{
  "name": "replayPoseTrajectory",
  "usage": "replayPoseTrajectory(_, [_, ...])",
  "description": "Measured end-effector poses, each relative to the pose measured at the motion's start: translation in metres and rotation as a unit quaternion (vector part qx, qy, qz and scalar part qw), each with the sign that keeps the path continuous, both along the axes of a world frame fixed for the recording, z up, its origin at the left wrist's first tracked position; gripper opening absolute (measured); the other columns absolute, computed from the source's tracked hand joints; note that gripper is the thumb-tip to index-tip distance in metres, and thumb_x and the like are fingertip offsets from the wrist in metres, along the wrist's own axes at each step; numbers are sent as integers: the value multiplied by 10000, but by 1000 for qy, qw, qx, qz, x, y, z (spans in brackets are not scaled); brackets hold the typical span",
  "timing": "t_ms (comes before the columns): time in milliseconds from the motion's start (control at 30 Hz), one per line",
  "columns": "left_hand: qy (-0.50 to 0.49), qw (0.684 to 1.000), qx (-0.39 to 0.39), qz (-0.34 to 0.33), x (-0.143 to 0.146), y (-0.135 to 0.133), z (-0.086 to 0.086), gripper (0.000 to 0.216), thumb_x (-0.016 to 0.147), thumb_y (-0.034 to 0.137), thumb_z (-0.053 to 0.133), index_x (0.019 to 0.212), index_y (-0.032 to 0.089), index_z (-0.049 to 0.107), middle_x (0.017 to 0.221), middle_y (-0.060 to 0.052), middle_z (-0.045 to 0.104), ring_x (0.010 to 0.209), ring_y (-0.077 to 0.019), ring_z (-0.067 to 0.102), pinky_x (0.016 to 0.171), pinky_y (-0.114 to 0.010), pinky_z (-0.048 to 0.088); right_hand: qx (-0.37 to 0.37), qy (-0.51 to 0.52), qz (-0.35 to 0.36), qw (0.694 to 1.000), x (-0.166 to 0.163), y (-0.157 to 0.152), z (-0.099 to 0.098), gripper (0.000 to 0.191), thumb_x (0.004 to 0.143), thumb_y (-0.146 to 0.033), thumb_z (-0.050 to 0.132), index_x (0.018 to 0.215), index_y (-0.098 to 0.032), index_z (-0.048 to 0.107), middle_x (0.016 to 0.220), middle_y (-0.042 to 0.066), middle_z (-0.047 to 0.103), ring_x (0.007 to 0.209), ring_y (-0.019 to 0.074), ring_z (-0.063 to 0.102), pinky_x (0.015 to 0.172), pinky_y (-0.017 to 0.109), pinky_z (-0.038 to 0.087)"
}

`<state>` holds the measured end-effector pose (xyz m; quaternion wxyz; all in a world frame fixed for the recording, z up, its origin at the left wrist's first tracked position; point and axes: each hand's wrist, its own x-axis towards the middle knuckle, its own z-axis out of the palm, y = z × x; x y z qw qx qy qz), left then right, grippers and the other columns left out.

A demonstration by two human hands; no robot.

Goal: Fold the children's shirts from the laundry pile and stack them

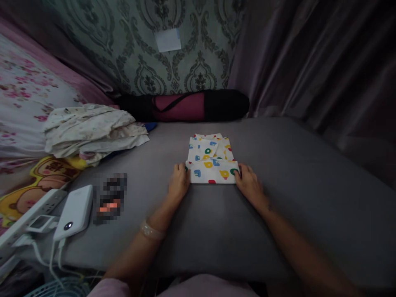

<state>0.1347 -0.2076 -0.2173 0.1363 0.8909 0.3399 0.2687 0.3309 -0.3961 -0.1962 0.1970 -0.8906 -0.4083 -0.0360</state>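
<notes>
A white garment (212, 171) with a colourful cartoon-like print lies folded on the grey sheet in front of me. Its lower part is turned up over the rest, making a straight near edge; a flap crosses its upper part. At the left end of this fold, my left hand (179, 181) grips the cloth, fingers curled and partly hidden. My right hand (250, 185) pinches the opposite end, with the thumb on top of the print. Both hands rest low, close to the sheet.
A crumpled pale cloth (93, 130) lies at left, above a yellow cartoon cushion (46, 183). Nearer are a white power bank (74, 212) with cables, a power strip (31, 218) and a blurred-out object (110, 198). A black and maroon bag (182, 107) lies along the wall.
</notes>
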Motion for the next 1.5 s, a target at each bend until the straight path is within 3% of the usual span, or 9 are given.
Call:
replayPoseTrajectory(67, [19,998,53,-15,5,-7,11,396,971,298,378,1306,101,455,1307,-221,522,1242,-306,496,1000,-493,425,0,-57,37,998,-3,4,4,493,975,-325,304,1371,-83,469,1352,215,521,1219,316,514,1001,460,398])
replayPoseTrajectory(133, [53,989,101,-95,11,-18,19,465,975,353,388,1385,134,412,1455,-192,421,1393,-323,327,1121,-542,281,-2,-100,119,988,-7,9,7,539,980,-347,291,1448,-97,383,1505,174,375,1393,310,320,1120,493,264])
replayPoseTrajectory(267, [122,966,116,-196,18,-31,16,534,971,483,370,1431,213,402,1526,-110,368,1457,-310,206,1175,-561,156,-56,-78,217,971,-11,18,1,569,990,-398,250,1503,-158,309,1584,85,238,1469,263,141,1179,511,122])
replayPoseTrajectory(433, [151,970,76,-175,10,-24,4,548,994,476,296,1447,186,401,1526,-129,366,1452,-293,228,1168,-550,192,-111,-11,217,970,-2,20,-12,573,993,-418,207,1502,-180,319,1577,69,260,1460,261,186,1172,527,158])
replayPoseTrajectory(633, [146,974,24,-169,7,-23,10,573,1001,480,251,1448,154,399,1533,-137,349,1451,-286,234,1170,-539,190,-83,-47,216,972,-13,35,5,581,992,-409,211,1500,-151,323,1581,95,235,1465,257,168,1181,522,118])
replayPoseTrajectory(767, [107,982,2,-159,7,-22,13,560,1009,456,222,1440,142,392,1534,-141,346,1454,-252,233,1176,-507,196,-83,-46,279,956,-28,56,6,586,994,-398,214,1504,-125,307,1580,89,236,1468,231,160,1190,465,146])
replayPoseTrajectory(1033, [8,995,-50,-90,2,-13,10,494,1015,392,238,1374,134,458,1483,-139,432,1422,-237,314,1167,-484,242,-118,-39,274,954,-29,68,-8,580,994,-396,226,1485,-109,342,1571,122,245,1458,253,193,1181,489,157])
replayPoseTrajectory(1267, [-143,980,-139,-17,2,-2,11,446,1007,375,258,1220,126,561,1320,-149,577,1306,-214,469,1115,-395,344,-110,-36,293,949,-54,89,-4,596,995,-388,205,1501,-89,302,1581,106,220,1470,232,148,1190,468,121])
replayPoseTrajectory(1500, [-177,960,-215,38,-3,10,20,413,1005,379,257,964,177,615,988,-79,666,981,-172,605,933,-322,451,-127,-31,283,950,-65,102,-3,604,983,-375,201,1499,-79,308,1573,112,238,1463,250,179,1182,494,121])
